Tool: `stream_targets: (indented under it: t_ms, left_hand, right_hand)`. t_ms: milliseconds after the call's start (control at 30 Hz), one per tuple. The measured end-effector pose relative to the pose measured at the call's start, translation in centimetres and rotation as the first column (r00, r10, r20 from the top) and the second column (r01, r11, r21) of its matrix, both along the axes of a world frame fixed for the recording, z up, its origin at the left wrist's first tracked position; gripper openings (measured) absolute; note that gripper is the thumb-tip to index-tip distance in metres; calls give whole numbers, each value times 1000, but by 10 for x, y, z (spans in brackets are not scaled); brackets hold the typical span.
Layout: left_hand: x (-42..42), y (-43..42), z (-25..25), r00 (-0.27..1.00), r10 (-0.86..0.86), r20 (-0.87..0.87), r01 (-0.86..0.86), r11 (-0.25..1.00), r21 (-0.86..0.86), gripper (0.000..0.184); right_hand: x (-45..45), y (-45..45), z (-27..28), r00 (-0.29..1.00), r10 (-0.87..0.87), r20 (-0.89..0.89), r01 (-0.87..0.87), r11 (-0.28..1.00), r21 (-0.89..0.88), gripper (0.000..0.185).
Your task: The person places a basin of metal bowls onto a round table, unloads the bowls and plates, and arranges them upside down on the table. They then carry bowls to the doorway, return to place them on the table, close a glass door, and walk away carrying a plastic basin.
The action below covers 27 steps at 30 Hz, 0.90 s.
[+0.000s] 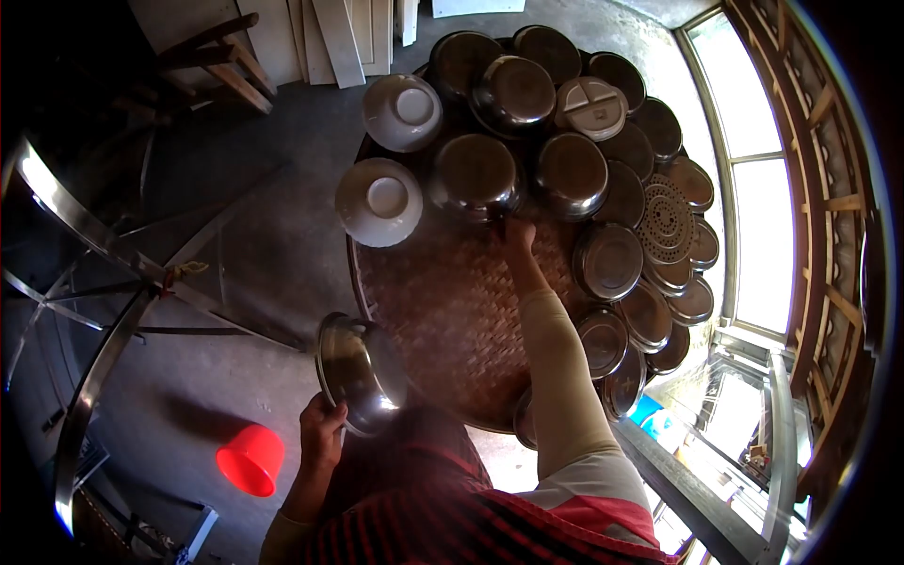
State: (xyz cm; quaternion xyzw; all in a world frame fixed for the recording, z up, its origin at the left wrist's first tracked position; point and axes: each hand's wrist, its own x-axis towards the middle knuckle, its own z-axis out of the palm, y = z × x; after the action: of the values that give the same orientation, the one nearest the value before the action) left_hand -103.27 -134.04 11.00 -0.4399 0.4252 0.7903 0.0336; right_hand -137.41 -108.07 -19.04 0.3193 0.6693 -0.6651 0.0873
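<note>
My left hand (323,428) is closed on the rim of a shiny steel basin (363,372), held tilted beside the left front edge of a large round woven tray (447,320). Over the tray, my right hand (517,235) has its fingers closed at the near rim of an upside-down steel basin (476,176); the fingertips are partly hidden. Another inverted steel basin (572,174) lies just right of it. Two white bowls, a nearer bowl (379,202) and a farther bowl (403,113), sit upside down along the tray's left edge.
Several metal plates (608,262) and a perforated disc (666,218) crowd the tray's right side, near a window (763,240). A divided dish (593,108) lies farther back. On the floor stand a red bucket (251,460), a metal frame (104,348) and a wooden stool (221,61).
</note>
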Motion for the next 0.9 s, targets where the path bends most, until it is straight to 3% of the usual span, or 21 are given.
stream_targets:
  t_ms: [33, 100, 233, 300, 400, 533, 600, 900]
  left_hand:
    - [-2, 1, 2, 1000, 2, 4, -2, 1000, 3, 21]
    - [-1, 1, 2, 1000, 8, 10, -8, 1000, 9, 21]
    - [10, -4, -9, 1000, -27, 1, 27, 1000, 17, 24]
    - [9, -5, -8, 1000, -22, 8, 22, 1000, 17, 24]
    - [12, -6, -10, 1000, -28, 14, 27, 999, 26, 24]
    - [2, -4, -5, 1000, -29, 12, 29, 999, 16, 25]
    - [7, -7, -11, 999, -46, 13, 46, 999, 16, 25]
    - [-2, -12, -14, 1000, -31, 7, 30, 999, 23, 24]
  right_hand:
    - [-1, 0, -3, 999, -16, -47, 16, 1000, 6, 8]
    - [0, -10, 44, 989, -107, -101, 84, 973, -215, 15]
    - [-21, -16, 97, 916, -384, -117, 245, 767, -593, 22]
    - [-31, -3, 99, 896, -390, -214, 217, 802, -556, 23]
    - [-42, 22, 100, 945, -212, -249, 138, 949, -285, 23]
    - [-55, 30, 137, 999, -18, -30, 21, 994, 103, 18]
    - [-69, 51, 112, 992, 122, 43, -130, 943, 307, 16]
    - [-64, 53, 93, 995, 88, 55, -102, 920, 380, 32]
